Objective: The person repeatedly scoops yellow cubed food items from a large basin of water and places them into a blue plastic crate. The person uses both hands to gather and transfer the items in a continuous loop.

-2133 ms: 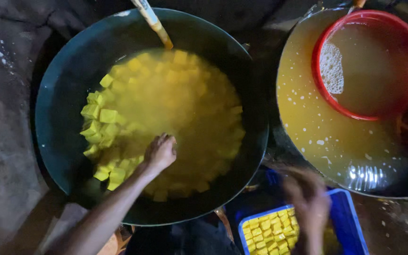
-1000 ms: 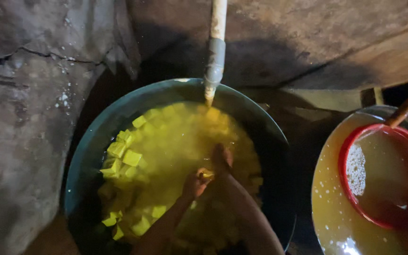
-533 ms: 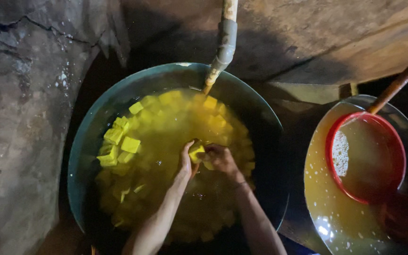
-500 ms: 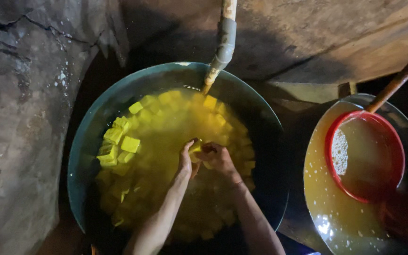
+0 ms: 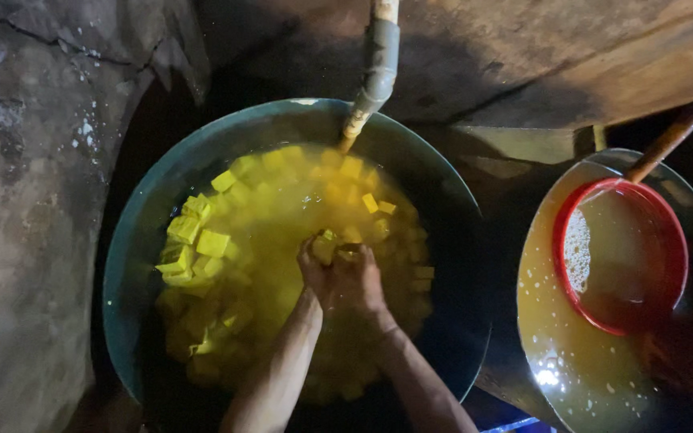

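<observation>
Big round dark pan (image 5: 134, 265), filled with cloudy yellow liquid (image 5: 282, 232) and many yellow cubes (image 5: 212, 242). Cubes ride highest along the pan's left side; others lie sunk and blurred under the liquid toward centre and right.

Both hands meet near the pan's middle, at the surface. Left hand (image 5: 314, 269) and right hand (image 5: 360, 279) pressed side by side, fingers curled inward around a small cluster of cubes held between them; one cube (image 5: 326, 240) shows just above the fingertips. Which hand bears the grip cannot be told, as the fingers overlap.

A pipe (image 5: 378, 56) comes down from above, its lower end at the pan's far rim, tip just over the liquid.

To the right, well apart from the hands: a second pan (image 5: 555, 353) of brownish-yellow liquid, foam specks on it. A red basin (image 5: 623, 321) sits inside it, holding similar liquid with a foam patch. A wooden handle (image 5: 683, 120) slants up from the basin's far edge.

Rough rock (image 5: 26, 200) borders the left.
</observation>
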